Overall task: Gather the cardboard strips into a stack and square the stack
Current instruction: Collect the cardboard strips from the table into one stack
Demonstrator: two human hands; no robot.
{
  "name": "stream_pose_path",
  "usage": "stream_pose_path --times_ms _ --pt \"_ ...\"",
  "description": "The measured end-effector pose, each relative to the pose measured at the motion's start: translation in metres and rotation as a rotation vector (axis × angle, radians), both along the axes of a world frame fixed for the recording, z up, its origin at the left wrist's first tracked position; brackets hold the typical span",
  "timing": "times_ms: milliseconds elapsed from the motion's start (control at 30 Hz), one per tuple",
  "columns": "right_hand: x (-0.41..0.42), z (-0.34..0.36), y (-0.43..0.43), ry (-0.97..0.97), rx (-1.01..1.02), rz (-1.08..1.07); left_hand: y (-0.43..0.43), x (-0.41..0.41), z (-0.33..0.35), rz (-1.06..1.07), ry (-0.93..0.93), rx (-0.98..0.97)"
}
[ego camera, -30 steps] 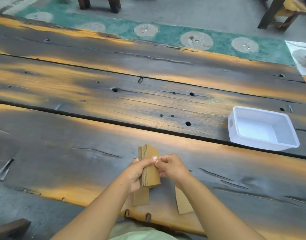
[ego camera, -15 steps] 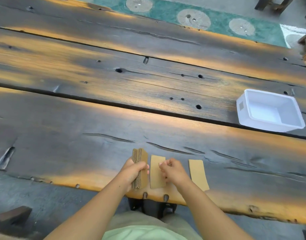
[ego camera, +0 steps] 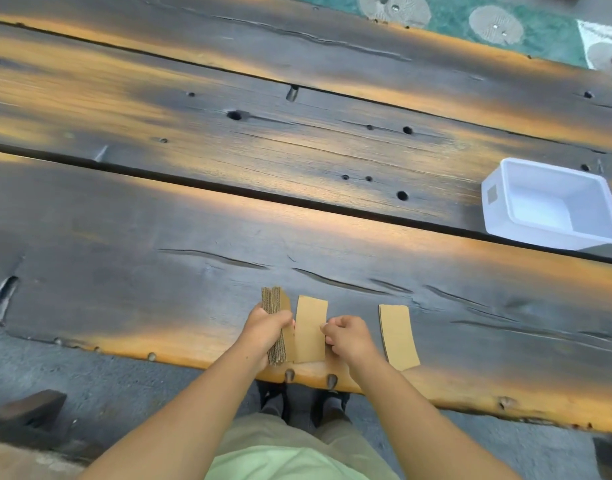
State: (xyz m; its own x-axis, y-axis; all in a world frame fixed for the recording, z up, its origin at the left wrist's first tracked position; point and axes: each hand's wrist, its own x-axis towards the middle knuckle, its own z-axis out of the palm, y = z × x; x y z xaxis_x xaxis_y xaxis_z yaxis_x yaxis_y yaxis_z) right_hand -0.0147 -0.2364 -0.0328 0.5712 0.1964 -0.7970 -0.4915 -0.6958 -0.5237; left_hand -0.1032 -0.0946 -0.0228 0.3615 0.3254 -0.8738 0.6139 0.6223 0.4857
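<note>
My left hand grips a stack of brown cardboard strips, held on edge near the table's front edge. Just right of the stack a single cardboard strip lies flat on the wood. My right hand rests at that strip's right edge with its fingers curled; I cannot tell whether the fingertips pinch the strip. Another loose strip lies flat further right, apart from both hands.
The dark wooden plank table has gaps between planks and several holes. A white plastic tub stands at the right. The table's front edge runs just below my hands, with grey floor and my feet beneath.
My right hand has let go of the stack, which my left hand now holds alone at the left. Two loose strips lie flat to its right. The view has tilted down.
</note>
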Motion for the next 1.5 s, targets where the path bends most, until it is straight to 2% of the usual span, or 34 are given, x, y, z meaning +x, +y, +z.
stream_pose_path --times_ms 300,500,667,767,1267,1500 --pt "-0.009 -0.004 0.008 -0.033 -0.042 -0.021 0.007 -0.01 0.0 0.079 -0.049 -0.106" --pt "0.014 0.019 -0.009 0.073 0.151 -0.093 0.01 -0.005 0.012 0.064 -0.12 -0.135" --pt "0.039 0.049 -0.028 0.242 0.334 -0.077 0.01 0.006 0.033 -0.134 -0.222 -0.108" --pt "0.042 0.062 -0.028 0.256 0.39 -0.084 0.004 0.014 0.045 -0.221 -0.303 -0.134" --pt "0.046 0.085 -0.04 0.012 0.331 -0.068 -0.03 0.055 0.064 -0.259 -0.385 -0.236" --pt "0.076 0.08 -0.08 0.062 0.235 0.049 -0.068 0.078 0.05 -0.243 -0.39 -0.29"
